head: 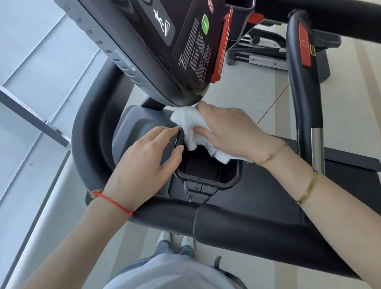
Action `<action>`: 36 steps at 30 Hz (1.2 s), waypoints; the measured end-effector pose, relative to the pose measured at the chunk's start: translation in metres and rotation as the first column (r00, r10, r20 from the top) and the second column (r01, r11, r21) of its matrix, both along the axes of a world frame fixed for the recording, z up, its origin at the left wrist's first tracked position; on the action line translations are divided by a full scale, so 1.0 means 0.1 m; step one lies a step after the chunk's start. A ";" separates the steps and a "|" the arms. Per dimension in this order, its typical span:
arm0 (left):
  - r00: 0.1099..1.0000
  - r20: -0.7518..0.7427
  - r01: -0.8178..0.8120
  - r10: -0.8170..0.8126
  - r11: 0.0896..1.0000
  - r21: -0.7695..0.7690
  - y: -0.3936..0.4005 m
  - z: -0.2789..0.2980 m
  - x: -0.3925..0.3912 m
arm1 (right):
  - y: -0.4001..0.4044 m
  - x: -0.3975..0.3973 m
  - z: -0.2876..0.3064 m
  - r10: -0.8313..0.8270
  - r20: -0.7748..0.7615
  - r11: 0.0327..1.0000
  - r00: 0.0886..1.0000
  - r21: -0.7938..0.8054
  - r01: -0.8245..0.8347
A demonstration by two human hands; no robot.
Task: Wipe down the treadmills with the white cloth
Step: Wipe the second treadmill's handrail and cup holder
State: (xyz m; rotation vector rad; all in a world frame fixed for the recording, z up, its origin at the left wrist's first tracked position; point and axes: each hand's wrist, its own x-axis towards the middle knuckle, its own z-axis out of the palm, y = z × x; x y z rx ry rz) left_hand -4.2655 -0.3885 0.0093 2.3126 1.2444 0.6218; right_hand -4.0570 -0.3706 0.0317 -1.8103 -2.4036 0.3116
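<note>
The white cloth point(192, 127) lies bunched on the treadmill point(91, 122), just below the lower corner of the tilted black console point(160, 50) and over the far edge of a dark rectangular pocket point(207, 170) sunk in the grey tray point(129, 126). In the head view, the only one here, the right hand point(229, 130) lies on top of the cloth, its fingers curled over the folds and its fingertips reaching the console's rounded corner; the grip is closed round the fabric, and a loose tail of cloth with a small label trails out under the wrist toward the pocket's right edge. The left hand point(147, 163) sits just beside it, thumb and forefinger pinching a thin dark piece point(180, 140) at the left rim of the pocket, possibly a raised flap or liner edge, though the angle is too steep to tell which. A red cord bracelet point(112, 203) circles the left wrist, and two gold bracelets point(307, 189) circle the right forearm. The curved black handrail point(246, 228) runs across below both hands. A second black handle with a red tab point(304, 47) stands at the right, and a thin red cord point(272, 105) slants down beside it. The person's pale shirt and shoes show at the bottom.
</note>
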 end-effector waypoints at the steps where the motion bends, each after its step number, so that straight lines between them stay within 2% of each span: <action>1: 1.000 -0.003 0.000 0.000 1.000 -0.003 0.00 0.00 0.00 | -0.04 0.02 -0.01 -0.034 -0.013 0.999 0.999 0.004 0.034; 6: 0.999 0.001 0.053 -0.053 0.998 -0.040 0.05 -0.01 0.00 | -0.35 0.21 0.00 -0.307 -0.150 0.948 0.940 -0.139 0.287; 8: 0.997 0.007 0.073 -0.073 0.996 -0.043 0.06 -0.03 0.01 | -0.53 0.20 0.01 -0.441 -0.224 0.891 0.869 -0.228 0.394; 11: 0.996 0.042 0.083 -0.080 0.994 -0.070 0.10 -0.05 0.04 | -0.88 0.04 -0.05 -0.604 -0.354 0.793 0.714 -0.351 0.497; 14: 0.993 0.072 0.098 -0.093 0.992 -0.076 0.12 -0.07 0.07 | -1.05 -0.10 -0.13 -0.672 -0.384 0.740 0.634 -0.389 0.549; 18: 0.989 0.101 0.117 -0.109 0.991 -0.067 0.15 -0.10 0.07 | -0.75 0.03 -0.03 -0.660 -0.321 0.744 0.679 -0.402 0.533; 21: 0.987 0.116 0.116 -0.109 0.991 -0.061 0.15 -0.10 0.08 | -0.60 0.05 0.01 -0.620 -0.346 0.784 0.704 -0.301 0.543; 23: 0.987 0.123 0.114 -0.106 0.992 -0.063 0.13 -0.10 0.09 | -0.72 -0.04 -0.04 -0.625 -0.364 0.780 0.691 -0.265 0.567; 27: 0.988 0.120 0.106 -0.098 0.992 -0.063 0.13 -0.10 0.07 | -1.00 -0.12 -0.13 -0.657 -0.417 0.754 0.628 -0.375 0.539; 31: 0.987 0.123 0.109 -0.101 0.992 -0.059 0.12 -0.09 0.09 | -0.73 0.06 -0.09 -0.571 -0.333 0.819 0.750 -0.284 0.498; 36: 0.986 0.140 0.102 -0.095 0.994 -0.041 0.14 -0.08 0.10 | -0.28 0.23 0.00 -0.328 -0.259 0.938 0.909 -0.205 0.280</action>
